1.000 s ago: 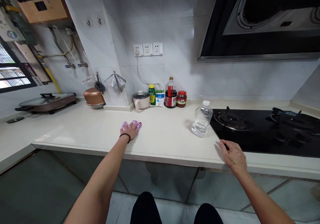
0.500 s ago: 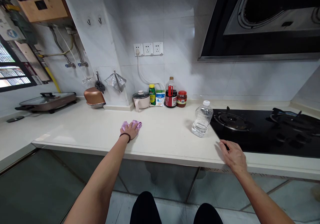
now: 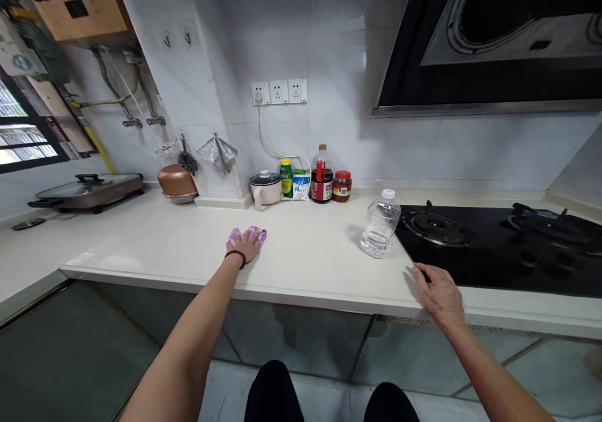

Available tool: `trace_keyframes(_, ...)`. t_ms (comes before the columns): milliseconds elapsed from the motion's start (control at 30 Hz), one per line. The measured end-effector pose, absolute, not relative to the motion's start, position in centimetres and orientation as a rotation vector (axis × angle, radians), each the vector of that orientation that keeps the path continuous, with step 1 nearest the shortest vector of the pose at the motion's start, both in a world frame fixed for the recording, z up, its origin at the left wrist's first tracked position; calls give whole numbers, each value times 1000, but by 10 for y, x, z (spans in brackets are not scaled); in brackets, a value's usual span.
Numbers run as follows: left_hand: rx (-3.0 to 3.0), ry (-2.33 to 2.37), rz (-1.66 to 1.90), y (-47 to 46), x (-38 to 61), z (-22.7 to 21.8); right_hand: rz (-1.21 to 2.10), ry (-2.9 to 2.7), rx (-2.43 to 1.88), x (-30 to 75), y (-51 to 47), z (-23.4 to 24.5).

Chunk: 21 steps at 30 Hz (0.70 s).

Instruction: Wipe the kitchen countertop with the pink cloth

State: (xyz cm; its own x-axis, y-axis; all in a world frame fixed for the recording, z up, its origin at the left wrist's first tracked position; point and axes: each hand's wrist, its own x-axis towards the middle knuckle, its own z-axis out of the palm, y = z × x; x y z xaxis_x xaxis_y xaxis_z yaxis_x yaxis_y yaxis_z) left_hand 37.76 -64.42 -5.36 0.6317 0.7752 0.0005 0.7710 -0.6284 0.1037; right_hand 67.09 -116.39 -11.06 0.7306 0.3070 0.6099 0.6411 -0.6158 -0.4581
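While partly covered by left hand [image 3: 244, 247], fingers spread, lilac cloth [image 3: 234, 234], crumpled into small folds on white surface [image 3: 305, 253], right hand [image 3: 440, 293] loosely curled beside hob [image 3: 489, 256], grip indeterminate.

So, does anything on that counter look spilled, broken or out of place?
Nothing stands out as spilled or broken. The clear bottle seems to lean beside the hob, perhaps only a wide-angle effect. The purple cloth is crumpled under the left hand, which looks ordinary.
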Motion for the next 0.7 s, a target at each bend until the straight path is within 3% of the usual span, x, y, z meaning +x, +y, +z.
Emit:
trace_keyframes(333, 2833, 1128, -9, -698, 386, -49, -659, -726, -2240, 675, -1162, -113)
trace_keyframes(700, 2866, 353, -117, -861, 448, -45, -654, -745, -2255, 677, -1160, -113)
